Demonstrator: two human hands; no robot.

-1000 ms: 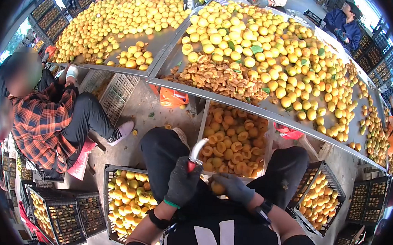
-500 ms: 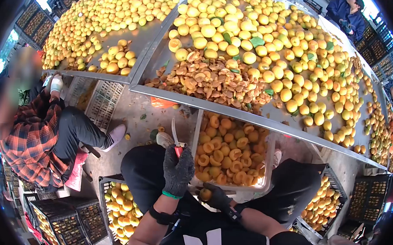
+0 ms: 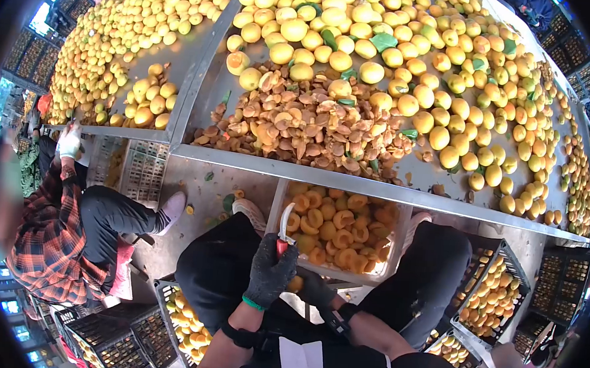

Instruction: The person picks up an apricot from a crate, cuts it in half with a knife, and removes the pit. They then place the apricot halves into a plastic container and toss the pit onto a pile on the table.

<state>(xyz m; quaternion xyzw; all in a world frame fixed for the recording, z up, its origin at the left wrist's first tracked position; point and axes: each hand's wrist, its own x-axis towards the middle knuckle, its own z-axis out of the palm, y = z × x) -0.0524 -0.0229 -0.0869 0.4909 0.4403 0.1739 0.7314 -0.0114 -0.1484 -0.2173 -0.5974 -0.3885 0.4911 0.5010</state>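
Note:
My left hand (image 3: 268, 270), in a dark knit glove with a green cuff, is closed around the red handle of a curved knife (image 3: 285, 223). Its blade points up and away from me. Close beside it, my right hand (image 3: 317, 290), also gloved, grips a yellow apricot (image 3: 295, 284) between its fingers. The two hands nearly meet above my lap. Just beyond them, between my knees, stands a plastic crate (image 3: 399, 249) of halved apricots. A mound of brown pits (image 3: 312, 127) lies on the metal table (image 3: 255, 163) ahead.
Whole apricots (image 3: 450, 119) with some green leaves cover much of the table. Black crates of apricots stand at my left (image 3: 193, 361) and right (image 3: 460, 318). A person in a plaid shirt (image 3: 51, 249) sits to my left.
My hands have come together: the left hand with the knife moved down and right, toward the apricot in my right hand. The view has tilted slightly downward.

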